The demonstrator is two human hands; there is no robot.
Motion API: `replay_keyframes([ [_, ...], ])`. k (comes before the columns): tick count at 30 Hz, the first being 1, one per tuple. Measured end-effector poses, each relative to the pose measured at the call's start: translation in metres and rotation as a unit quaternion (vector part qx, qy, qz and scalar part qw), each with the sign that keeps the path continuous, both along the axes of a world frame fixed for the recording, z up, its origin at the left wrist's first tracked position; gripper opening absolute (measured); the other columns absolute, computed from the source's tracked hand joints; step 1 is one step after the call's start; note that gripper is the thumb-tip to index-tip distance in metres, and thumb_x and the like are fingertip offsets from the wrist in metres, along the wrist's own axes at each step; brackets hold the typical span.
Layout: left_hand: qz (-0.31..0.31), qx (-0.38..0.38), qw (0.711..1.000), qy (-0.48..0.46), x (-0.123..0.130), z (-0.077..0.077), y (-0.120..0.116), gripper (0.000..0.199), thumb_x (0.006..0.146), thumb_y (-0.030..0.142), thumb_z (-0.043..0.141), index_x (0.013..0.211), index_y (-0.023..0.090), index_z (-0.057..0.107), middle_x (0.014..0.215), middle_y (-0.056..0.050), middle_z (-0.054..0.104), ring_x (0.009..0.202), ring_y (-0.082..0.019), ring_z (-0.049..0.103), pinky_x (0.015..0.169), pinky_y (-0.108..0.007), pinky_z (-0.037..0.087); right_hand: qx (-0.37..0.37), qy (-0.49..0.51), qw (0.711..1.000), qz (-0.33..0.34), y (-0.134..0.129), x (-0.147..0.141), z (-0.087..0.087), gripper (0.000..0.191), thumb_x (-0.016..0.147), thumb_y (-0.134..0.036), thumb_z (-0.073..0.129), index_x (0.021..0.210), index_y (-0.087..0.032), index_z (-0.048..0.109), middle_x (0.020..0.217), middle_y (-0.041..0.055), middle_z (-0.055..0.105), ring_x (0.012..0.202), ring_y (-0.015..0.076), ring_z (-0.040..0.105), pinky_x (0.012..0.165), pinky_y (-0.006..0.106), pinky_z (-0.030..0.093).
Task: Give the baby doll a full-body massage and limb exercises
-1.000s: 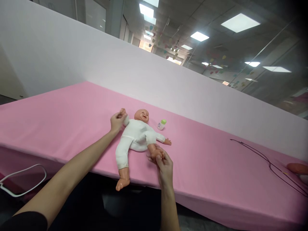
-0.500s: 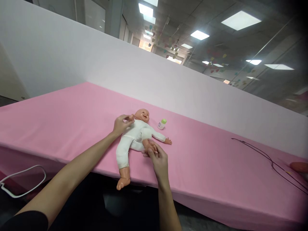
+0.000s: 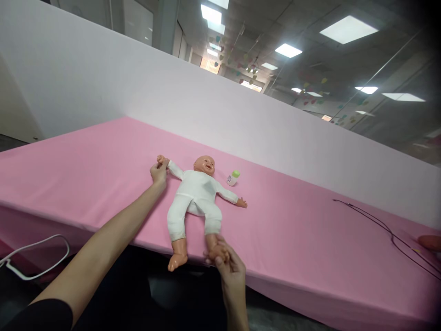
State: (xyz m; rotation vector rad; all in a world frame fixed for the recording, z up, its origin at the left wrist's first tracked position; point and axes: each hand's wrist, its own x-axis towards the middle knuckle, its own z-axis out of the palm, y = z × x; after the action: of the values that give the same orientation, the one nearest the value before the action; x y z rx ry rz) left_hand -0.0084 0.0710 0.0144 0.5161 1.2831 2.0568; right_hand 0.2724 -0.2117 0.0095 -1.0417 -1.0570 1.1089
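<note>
A baby doll (image 3: 198, 188) in a white suit lies on its back on the pink cloth, its head toward the white partition. My left hand (image 3: 160, 173) pinches the doll's arm near its small hand, with that arm stretched out to the left. At the table's front edge, my right hand (image 3: 230, 264) holds the doll's foot on the right side. The other foot hangs at the edge, untouched. Beside the doll's head, a small bottle (image 3: 233, 178) with a green cap lies tilted on the cloth.
The pink-covered table (image 3: 292, 230) backs onto a white partition (image 3: 241, 119). A thin black cable (image 3: 375, 220) runs along the right, near a brownish object (image 3: 429, 242) at the edge. A white cable (image 3: 37, 276) hangs at the lower left.
My left hand has drawn the doll's arm outward to the left. My right hand has brought the raised leg down toward the front edge, so both legs now lie extended.
</note>
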Motion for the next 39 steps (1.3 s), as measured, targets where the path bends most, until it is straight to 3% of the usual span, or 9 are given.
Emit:
replay_keyframes([
  [3,-0.007,0.007,1.000,0.011,0.001,0.005,-0.002,0.031,0.078,0.044,0.079,0.071,0.020,0.061,0.070,0.000,0.061,0.063,-0.013,0.056,0.057,-0.025,0.045,-0.007,-0.004,0.999,0.033,-0.012,-0.005,-0.009,0.038,0.078,-0.041,0.090,0.112,-0.025,0.082,0.137,0.0148,0.070,0.094,0.0320,0.079,0.070,0.042,0.070],
  [6,-0.029,0.063,0.986,0.152,0.016,0.014,-0.014,0.026,0.078,0.043,0.079,0.082,0.019,0.068,0.080,-0.004,0.070,0.074,-0.018,0.066,0.066,-0.029,0.052,0.028,-0.037,0.999,0.029,0.011,-0.011,0.019,0.041,0.084,-0.043,0.085,0.120,-0.025,0.079,0.135,0.0143,0.072,0.091,0.0303,0.079,0.070,0.041,0.070],
  [10,-0.110,0.120,0.902,0.401,0.041,0.020,-0.038,0.027,0.080,0.041,0.078,0.098,0.021,0.076,0.098,-0.005,0.078,0.091,-0.022,0.071,0.081,-0.033,0.053,0.061,-0.082,0.993,0.051,0.079,-0.024,0.060,0.048,0.084,-0.048,0.083,0.123,-0.021,0.078,0.126,0.0133,0.076,0.089,0.0280,0.078,0.073,0.040,0.069],
  [13,-0.161,0.104,0.841,0.505,0.049,0.019,-0.048,0.021,0.084,0.040,0.074,0.098,0.024,0.078,0.098,-0.004,0.079,0.090,-0.022,0.070,0.083,-0.034,0.052,0.058,-0.092,0.992,0.063,0.123,-0.035,0.065,0.055,0.081,-0.051,0.084,0.124,-0.018,0.077,0.125,0.0137,0.076,0.082,0.0245,0.078,0.075,0.040,0.068],
  [16,-0.170,0.105,0.861,0.468,0.045,0.018,-0.045,0.023,0.084,0.040,0.075,0.099,0.023,0.077,0.100,-0.004,0.079,0.092,-0.023,0.071,0.083,-0.034,0.053,0.059,-0.086,0.993,0.056,0.128,-0.034,0.063,0.054,0.083,-0.052,0.081,0.126,-0.019,0.075,0.132,0.0144,0.073,0.083,0.0242,0.078,0.079,0.041,0.067],
  [20,-0.099,0.095,0.921,0.363,0.023,0.017,-0.030,0.030,0.086,0.040,0.072,0.106,0.019,0.072,0.104,-0.007,0.077,0.091,-0.021,0.071,0.082,-0.032,0.055,0.063,-0.111,0.991,0.049,0.071,-0.013,0.062,0.039,0.084,-0.044,0.083,0.117,-0.023,0.078,0.141,0.0139,0.068,0.113,0.0324,0.074,0.085,0.040,0.067],
  [25,0.018,-0.072,0.940,0.333,-0.015,0.013,-0.015,0.061,0.093,0.042,0.065,0.146,0.018,0.049,0.115,-0.012,0.074,0.099,-0.024,0.072,0.088,-0.034,0.054,-0.002,-0.075,0.994,0.077,-0.013,0.008,0.017,0.037,0.081,-0.037,0.088,0.115,-0.026,0.079,0.142,0.0133,0.068,0.126,0.0379,0.068,0.081,0.041,0.069],
  [32,-0.021,-0.318,0.831,0.456,-0.045,0.007,-0.011,0.053,0.096,0.052,0.054,0.135,0.017,0.061,0.120,-0.021,0.073,0.111,-0.040,0.069,0.089,-0.048,0.051,-0.013,0.039,0.993,0.108,-0.041,0.004,-0.078,0.041,0.089,-0.040,0.081,0.129,-0.031,0.074,0.161,0.0104,0.049,0.129,0.0388,0.066,0.087,0.051,0.068],
  [39,-0.058,-0.360,0.774,0.517,-0.057,0.006,-0.013,0.044,0.097,0.052,0.047,0.105,0.017,0.073,0.109,-0.021,0.075,0.101,-0.041,0.070,0.084,-0.049,0.051,-0.033,-0.010,0.977,0.211,-0.035,0.062,-0.069,0.070,0.082,-0.042,0.088,0.146,-0.040,0.060,0.158,0.0135,0.053,0.104,0.0336,0.078,0.070,0.042,0.068],
])
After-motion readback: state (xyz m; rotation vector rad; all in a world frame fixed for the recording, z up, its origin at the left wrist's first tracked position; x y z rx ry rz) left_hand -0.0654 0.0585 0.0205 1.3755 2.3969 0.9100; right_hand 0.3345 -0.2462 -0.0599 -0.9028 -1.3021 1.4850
